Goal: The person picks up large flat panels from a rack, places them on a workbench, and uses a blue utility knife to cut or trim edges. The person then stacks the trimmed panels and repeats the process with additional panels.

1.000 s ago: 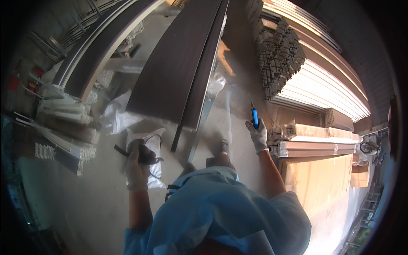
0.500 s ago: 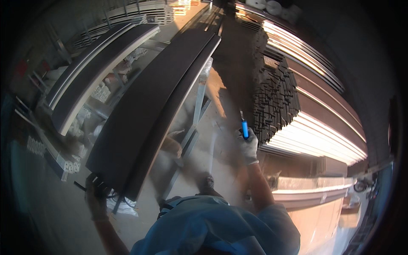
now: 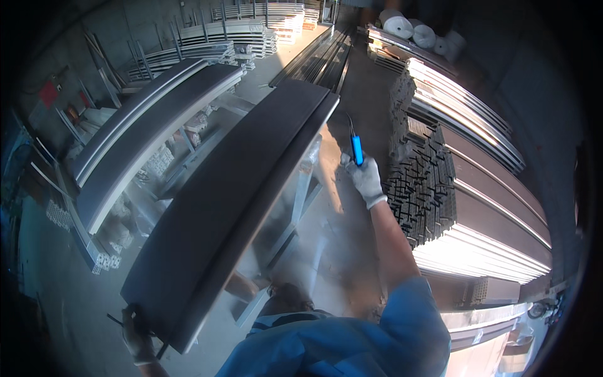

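Observation:
A long dark panel with a stepped right edge lies lengthwise on a metal stand. My left hand, gloved, is closed at the panel's near end, its fingers partly hidden against the dark end. A thin dark strip pokes out beside that hand. My gloved right hand is raised to the right of the panel's far half, wrapped around the blue handle of a hand tool. From the handle a slim metal tip points away from me; its exact kind is unclear.
More panels rest on supports at the left. On the right stands a tall stack of panels, with dark strips sticking from its ends. White rolls lie at the back, near long dark profiles on the floor.
My right hand has moved forward and slightly left with the blue-handled tool. My left hand stays at the panel's near end. The view has shifted, so the scene sits lower.

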The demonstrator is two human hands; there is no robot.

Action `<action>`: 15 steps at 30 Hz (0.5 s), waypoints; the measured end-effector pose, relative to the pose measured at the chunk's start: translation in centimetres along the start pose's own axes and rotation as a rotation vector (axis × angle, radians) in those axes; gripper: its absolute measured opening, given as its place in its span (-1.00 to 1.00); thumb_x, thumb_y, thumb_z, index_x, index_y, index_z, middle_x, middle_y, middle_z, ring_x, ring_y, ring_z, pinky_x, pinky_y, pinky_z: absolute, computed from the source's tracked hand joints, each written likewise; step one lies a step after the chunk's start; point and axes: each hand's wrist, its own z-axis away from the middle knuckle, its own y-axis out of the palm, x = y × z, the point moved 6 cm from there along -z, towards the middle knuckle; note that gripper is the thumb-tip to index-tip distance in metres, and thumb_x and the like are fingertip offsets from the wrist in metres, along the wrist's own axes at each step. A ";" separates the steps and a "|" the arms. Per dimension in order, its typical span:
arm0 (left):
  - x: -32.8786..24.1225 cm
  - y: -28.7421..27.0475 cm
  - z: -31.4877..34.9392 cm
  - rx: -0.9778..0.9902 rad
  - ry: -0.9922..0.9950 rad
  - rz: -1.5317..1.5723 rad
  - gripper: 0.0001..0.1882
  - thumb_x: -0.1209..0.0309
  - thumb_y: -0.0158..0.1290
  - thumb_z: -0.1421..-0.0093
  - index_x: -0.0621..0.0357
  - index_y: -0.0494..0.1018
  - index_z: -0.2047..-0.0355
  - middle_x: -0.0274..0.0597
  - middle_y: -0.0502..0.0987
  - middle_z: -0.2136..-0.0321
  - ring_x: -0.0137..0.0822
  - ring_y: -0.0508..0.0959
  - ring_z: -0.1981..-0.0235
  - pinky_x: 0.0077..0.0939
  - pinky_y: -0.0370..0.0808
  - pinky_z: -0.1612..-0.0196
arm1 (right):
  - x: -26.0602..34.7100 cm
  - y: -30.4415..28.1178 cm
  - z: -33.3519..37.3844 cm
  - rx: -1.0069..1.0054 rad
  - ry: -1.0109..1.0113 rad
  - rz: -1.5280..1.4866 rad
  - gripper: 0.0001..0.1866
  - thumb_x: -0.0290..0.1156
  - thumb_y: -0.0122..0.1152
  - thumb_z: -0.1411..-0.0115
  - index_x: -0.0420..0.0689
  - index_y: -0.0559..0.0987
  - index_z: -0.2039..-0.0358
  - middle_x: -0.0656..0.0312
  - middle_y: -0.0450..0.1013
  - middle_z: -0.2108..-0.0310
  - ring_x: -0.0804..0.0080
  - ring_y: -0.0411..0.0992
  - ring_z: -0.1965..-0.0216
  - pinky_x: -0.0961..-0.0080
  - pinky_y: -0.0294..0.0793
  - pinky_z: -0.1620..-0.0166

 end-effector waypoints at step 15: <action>0.6 -2.0 1.6 -0.239 -0.008 -0.075 -0.59 0.08 0.03 -0.35 0.15 0.53 0.02 -0.32 0.56 0.33 -0.48 0.51 0.40 -0.67 0.42 0.34 | 2.2 9.2 -28.1 0.186 0.073 0.978 -0.53 0.10 0.16 -0.16 0.09 0.62 0.05 0.08 0.60 0.16 0.06 0.54 0.06 0.17 0.49 -0.01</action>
